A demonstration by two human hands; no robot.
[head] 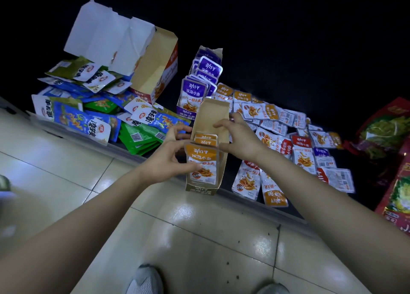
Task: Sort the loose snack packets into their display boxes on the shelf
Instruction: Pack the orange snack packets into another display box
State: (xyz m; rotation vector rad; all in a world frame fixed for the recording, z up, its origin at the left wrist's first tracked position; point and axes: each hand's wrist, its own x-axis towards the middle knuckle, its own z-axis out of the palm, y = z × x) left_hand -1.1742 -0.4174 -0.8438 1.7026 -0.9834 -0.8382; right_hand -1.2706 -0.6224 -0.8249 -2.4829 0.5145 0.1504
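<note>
Dark shelf [288, 61] ran across the top, glossy tiled floor [199, 238] below it, and what a mess was on show. Biggest thing up there was the torn-open carton [153, 72] at the back left, leaning over a heap of green and blue packets [142, 136]. Out right, the loose orange packets [245, 180] lay scattered flat, with a few red ones [299, 142] mixed in.

Centre stage, the purple display box [186, 113] stood well filled. Just in front of it, at the shelf's edge, the orange display box [210, 116] was only partly filled, its rear half bare card. The right hand [237, 138] braced that box, fingers curled over its right wall. The left hand [168, 160] pinched the front orange packet [200, 158] in the box, thumb across its face.

These sachets looked light, floppy and slick, likely to slide and fan out. They were best taken by the flat faces as a small squared stack, then stood on end. The thin card box would probably tip or buckle, so bracing its wall made sense.
</note>
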